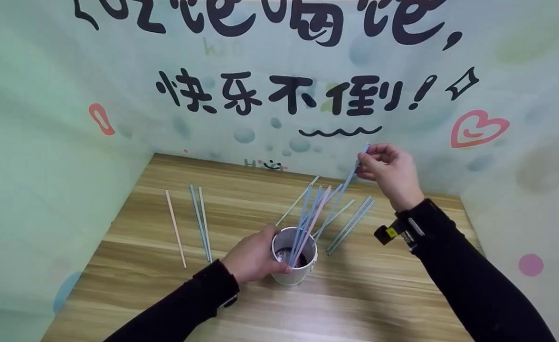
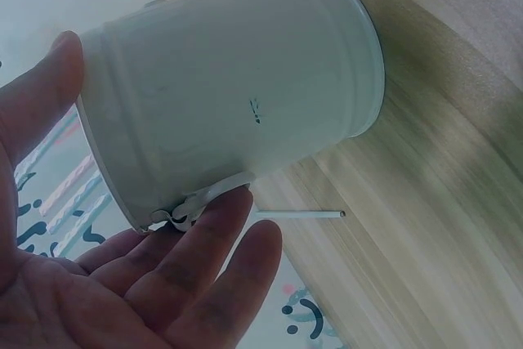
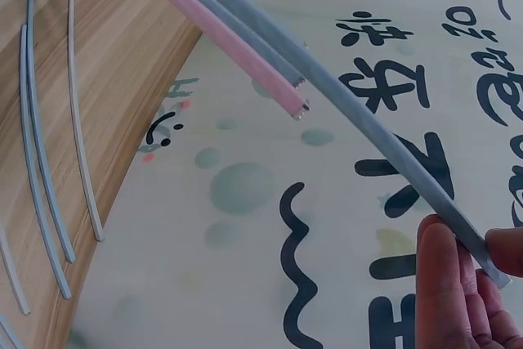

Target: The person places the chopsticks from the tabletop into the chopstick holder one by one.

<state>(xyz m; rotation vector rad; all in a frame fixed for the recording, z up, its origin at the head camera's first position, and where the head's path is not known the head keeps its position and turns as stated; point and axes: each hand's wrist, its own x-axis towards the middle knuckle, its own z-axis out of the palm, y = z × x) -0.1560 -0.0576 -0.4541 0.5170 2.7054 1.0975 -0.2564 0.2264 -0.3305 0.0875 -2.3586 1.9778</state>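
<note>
My left hand point(image 1: 255, 254) grips a small white metal bucket point(image 1: 294, 277), thumb at the rim and fingers by the handle joint in the left wrist view. Blue straws point(image 1: 303, 213) and a pink straw point(image 1: 316, 216) lean inside it, their tops fanned toward the back. Up to the right, my right hand point(image 1: 388, 173) pinches a long light blue straw point(image 3: 384, 140) near its upper end between thumb and fingers. That straw slants down toward the bucket's right side, where its lower end overlaps the straws lying behind.
On the wooden table point(image 1: 132, 294), a pink straw point(image 1: 175, 228) and a pair of blue and pale straws point(image 1: 200, 223) lie left. Behind the bucket lie a pale straw point(image 1: 296, 202) and more blue straws point(image 1: 350, 225). A printed cloth backdrop point(image 1: 260, 57) rises behind.
</note>
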